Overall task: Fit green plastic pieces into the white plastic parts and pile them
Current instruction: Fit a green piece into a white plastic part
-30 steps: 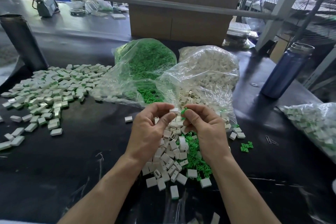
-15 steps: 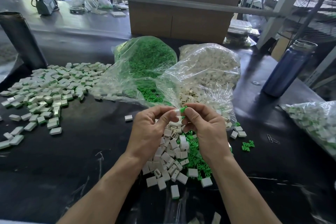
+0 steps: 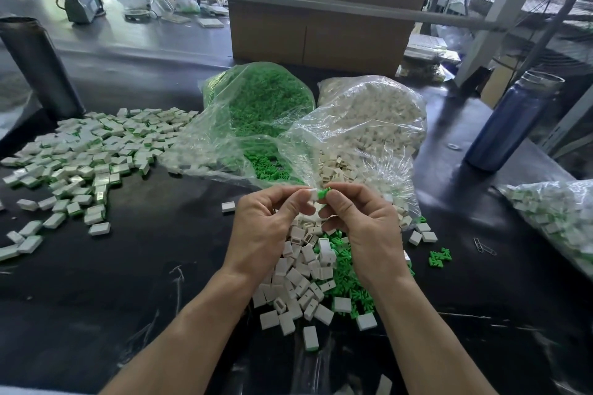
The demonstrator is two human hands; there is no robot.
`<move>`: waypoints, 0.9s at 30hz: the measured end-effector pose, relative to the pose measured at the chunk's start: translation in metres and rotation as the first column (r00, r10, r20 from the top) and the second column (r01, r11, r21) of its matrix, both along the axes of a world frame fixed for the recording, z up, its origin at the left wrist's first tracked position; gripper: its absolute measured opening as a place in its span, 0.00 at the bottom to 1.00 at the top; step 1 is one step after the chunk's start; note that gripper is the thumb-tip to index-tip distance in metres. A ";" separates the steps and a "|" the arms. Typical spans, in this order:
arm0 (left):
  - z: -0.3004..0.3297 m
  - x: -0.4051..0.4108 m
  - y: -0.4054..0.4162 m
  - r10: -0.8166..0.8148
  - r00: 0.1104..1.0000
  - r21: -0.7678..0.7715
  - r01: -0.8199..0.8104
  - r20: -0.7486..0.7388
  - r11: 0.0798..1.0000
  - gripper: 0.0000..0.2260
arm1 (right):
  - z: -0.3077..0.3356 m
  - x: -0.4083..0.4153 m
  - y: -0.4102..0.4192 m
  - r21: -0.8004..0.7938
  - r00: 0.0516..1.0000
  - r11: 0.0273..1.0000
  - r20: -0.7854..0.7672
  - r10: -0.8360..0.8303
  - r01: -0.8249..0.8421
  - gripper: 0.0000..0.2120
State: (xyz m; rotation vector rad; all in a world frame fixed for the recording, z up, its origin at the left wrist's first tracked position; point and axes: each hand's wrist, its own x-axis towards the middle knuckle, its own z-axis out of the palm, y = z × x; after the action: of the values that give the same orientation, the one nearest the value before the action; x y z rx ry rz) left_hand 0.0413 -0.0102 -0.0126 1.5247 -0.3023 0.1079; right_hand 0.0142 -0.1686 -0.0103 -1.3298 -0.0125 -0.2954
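Note:
My left hand (image 3: 266, 228) pinches a small white plastic part (image 3: 312, 194) between thumb and fingers. My right hand (image 3: 362, 228) pinches a green plastic piece (image 3: 323, 194) whose end touches the white part's side. Both hands hover above a loose heap of white parts (image 3: 298, 285) mixed with green pieces (image 3: 349, 279) on the black table. A wide pile of fitted white-and-green parts (image 3: 86, 154) spreads on the left.
An open clear bag of green pieces (image 3: 260, 115) and one of white parts (image 3: 372, 119) lie behind my hands. Another bag of fitted parts (image 3: 558, 215) sits at the right edge. A blue bottle (image 3: 510, 125), a dark cylinder (image 3: 38, 67), a cardboard box (image 3: 321, 35) and paper clips (image 3: 484, 247) stand around.
The green piece has moved against the white part's side, and both hands have risen slightly together. The view has shifted a little.

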 end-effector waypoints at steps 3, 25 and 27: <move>0.000 0.000 0.000 0.000 1.000 0.021 0.000 -0.007 1.000 0.08 | 0.000 0.000 0.001 -0.001 1.000 1.000 -0.001 -0.009 0.009 0.05; 0.000 0.002 0.002 -0.125 0.992 0.005 0.125 -0.026 0.992 0.06 | 0.000 0.000 -0.002 -0.058 0.999 0.997 -0.004 -0.047 0.046 0.03; -0.002 0.002 0.002 -0.102 0.995 0.031 0.103 -0.019 0.994 0.05 | 0.001 -0.001 0.000 -0.102 0.999 0.994 0.011 -0.046 0.047 0.03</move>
State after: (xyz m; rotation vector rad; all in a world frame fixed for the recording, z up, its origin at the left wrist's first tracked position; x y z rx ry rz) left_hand 0.0433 -0.0083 -0.0142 1.5384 -0.3691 0.0082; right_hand 0.0128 -0.1690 -0.0095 -1.4320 -0.0038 -0.3438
